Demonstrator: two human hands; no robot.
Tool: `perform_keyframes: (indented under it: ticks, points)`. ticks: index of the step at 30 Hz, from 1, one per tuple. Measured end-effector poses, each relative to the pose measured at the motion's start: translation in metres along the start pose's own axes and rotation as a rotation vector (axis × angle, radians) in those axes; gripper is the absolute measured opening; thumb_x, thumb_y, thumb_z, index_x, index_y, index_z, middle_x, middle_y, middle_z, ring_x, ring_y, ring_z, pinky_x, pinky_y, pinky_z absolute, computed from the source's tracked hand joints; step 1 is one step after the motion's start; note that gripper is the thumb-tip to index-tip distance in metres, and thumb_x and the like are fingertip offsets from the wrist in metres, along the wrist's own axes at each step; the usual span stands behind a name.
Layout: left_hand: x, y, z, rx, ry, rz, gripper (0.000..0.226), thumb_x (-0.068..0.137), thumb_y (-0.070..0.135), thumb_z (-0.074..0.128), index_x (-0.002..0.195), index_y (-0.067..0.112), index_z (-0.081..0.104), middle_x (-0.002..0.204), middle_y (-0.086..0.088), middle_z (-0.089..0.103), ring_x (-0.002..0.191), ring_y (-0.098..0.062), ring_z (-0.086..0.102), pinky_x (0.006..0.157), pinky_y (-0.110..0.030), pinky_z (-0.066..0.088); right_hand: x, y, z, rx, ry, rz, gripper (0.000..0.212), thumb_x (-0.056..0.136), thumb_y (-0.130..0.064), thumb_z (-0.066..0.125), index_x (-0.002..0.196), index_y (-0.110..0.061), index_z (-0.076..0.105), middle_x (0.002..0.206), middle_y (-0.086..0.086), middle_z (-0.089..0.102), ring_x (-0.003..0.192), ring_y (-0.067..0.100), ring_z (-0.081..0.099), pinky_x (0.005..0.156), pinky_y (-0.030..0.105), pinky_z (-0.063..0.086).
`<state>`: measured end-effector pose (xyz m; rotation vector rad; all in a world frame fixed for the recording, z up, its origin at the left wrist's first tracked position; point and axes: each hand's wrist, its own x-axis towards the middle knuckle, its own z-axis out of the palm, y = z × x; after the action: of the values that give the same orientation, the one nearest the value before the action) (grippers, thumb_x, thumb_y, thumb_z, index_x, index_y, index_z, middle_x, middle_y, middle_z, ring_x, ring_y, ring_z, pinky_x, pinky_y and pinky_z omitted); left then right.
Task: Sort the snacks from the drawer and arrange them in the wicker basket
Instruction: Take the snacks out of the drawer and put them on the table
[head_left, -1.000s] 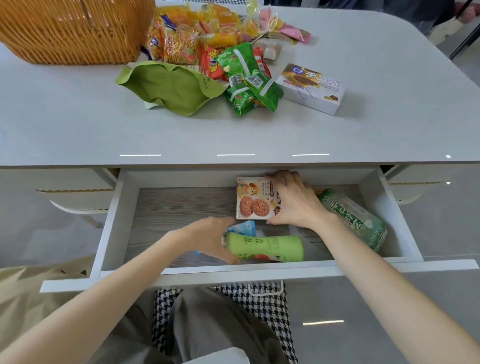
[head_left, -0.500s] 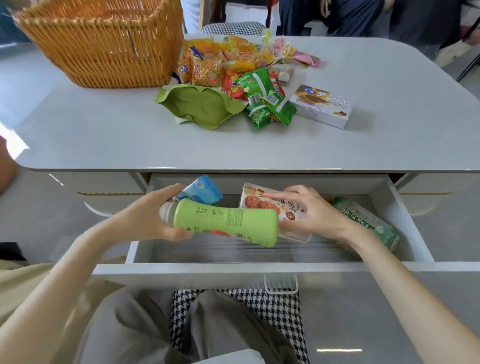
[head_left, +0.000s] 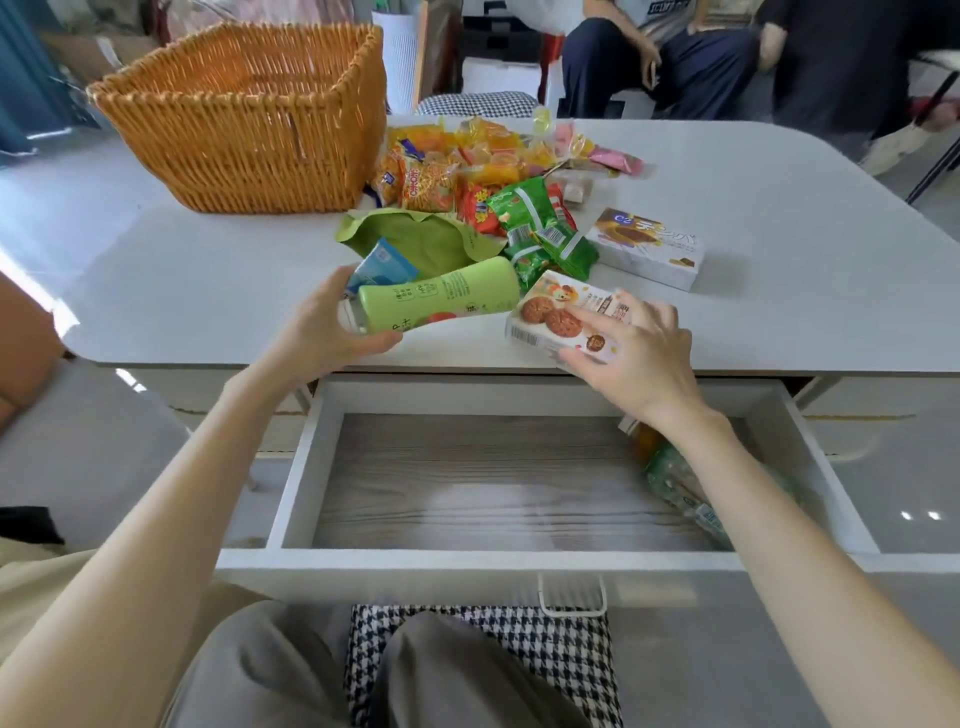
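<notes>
My left hand (head_left: 327, 325) grips a light green canister (head_left: 441, 299) lying sideways, together with a small blue packet (head_left: 382, 262), just above the table's near edge. My right hand (head_left: 631, 345) holds a white cookie box (head_left: 563, 317) over the same edge, to the canister's right. The open drawer (head_left: 291, 467) below shows bare wood floor, with a green bottle (head_left: 675, 480) and something orange at its right end, partly hidden by my right forearm. The wicker basket (head_left: 249, 119) stands at the table's far left. A pile of snack packets (head_left: 483, 182) lies to its right.
A flat green pouch (head_left: 426, 236) and a white chocolate box (head_left: 647, 247) lie on the grey table (head_left: 779, 260). Seated people are beyond the table's far edge. A houndstooth chair seat (head_left: 545, 654) shows below the drawer front.
Both hands have lifted out of the drawer and up over the tabletop, the left carrying the green canister and blue packet, the right the cookie box.
</notes>
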<state>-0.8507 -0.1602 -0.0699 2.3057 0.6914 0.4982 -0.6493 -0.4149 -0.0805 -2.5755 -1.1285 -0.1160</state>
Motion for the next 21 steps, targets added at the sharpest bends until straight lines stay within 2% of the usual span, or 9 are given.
perform_keyframes:
  ticks: [3,5,7,11,14,18,21]
  points:
    - [0.03,0.0,0.01,0.266,-0.029,0.073,0.094,0.068,0.045,0.078,0.146,0.025,0.03,0.133,-0.009,0.049,0.12,-0.029,0.044,0.098,-0.041,0.036,0.021,0.006,0.008,-0.029,0.098,-0.02,0.044,0.091,-0.045,0.056,0.134,-0.038,0.053,0.148,0.004,0.042,0.129,0.032,0.03,0.101,0.045,0.033]
    - [0.047,0.003,0.021,0.514,-0.066,0.144,0.088,0.08,0.041,0.072,0.15,0.032,0.02,0.143,-0.009,0.038,0.128,-0.031,0.036,0.104,-0.046,0.028,0.034,0.007,0.01,-0.074,0.131,-0.029,0.042,0.093,-0.038,0.057,0.134,-0.034,0.055,0.144,0.001,0.049,0.127,0.029,0.035,0.099,0.043,0.033]
    - [0.064,0.004,0.033,0.648,-0.089,0.191,0.084,0.085,0.042,0.065,0.152,0.033,0.014,0.151,-0.006,0.029,0.135,-0.031,0.027,0.11,-0.05,0.021,0.049,0.009,0.013,-0.108,0.146,-0.034,0.041,0.095,-0.031,0.056,0.136,-0.03,0.054,0.142,0.0,0.052,0.127,0.028,0.042,0.098,0.042,0.033]
    - [0.093,0.008,0.045,0.685,-0.117,0.172,0.083,0.09,0.044,0.058,0.153,0.033,0.005,0.158,0.002,0.015,0.143,-0.03,0.012,0.112,-0.06,0.01,0.083,0.023,0.017,-0.036,0.153,-0.034,0.04,0.097,-0.017,0.054,0.137,-0.022,0.054,0.143,0.001,0.051,0.128,0.028,0.045,0.106,0.042,0.033]
    - [0.109,0.013,0.052,0.709,-0.107,0.149,0.082,0.091,0.042,0.058,0.153,0.03,0.004,0.158,0.001,0.011,0.142,-0.032,0.009,0.112,-0.064,0.007,0.107,0.028,0.024,-0.005,0.151,-0.035,0.042,0.097,-0.01,0.053,0.138,-0.016,0.052,0.143,0.006,0.05,0.131,0.03,0.042,0.111,0.041,0.028]
    - [0.118,0.019,0.062,0.752,-0.043,0.16,0.086,0.089,0.037,0.063,0.153,0.022,0.008,0.154,-0.01,0.013,0.138,-0.036,0.011,0.112,-0.063,0.008,0.123,0.029,0.03,-0.072,0.183,0.035,0.045,0.095,-0.005,0.053,0.138,-0.019,0.053,0.131,0.015,0.051,0.118,0.037,0.039,0.098,0.044,0.033]
    - [0.108,0.023,0.069,0.711,0.026,0.257,0.09,0.085,0.038,0.067,0.153,0.019,0.01,0.154,-0.013,0.018,0.14,-0.035,0.014,0.114,-0.06,0.005,0.115,0.026,0.027,-0.115,0.179,0.01,0.048,0.092,-0.009,0.058,0.138,-0.022,0.051,0.126,0.013,0.05,0.117,0.037,0.039,0.097,0.047,0.03]
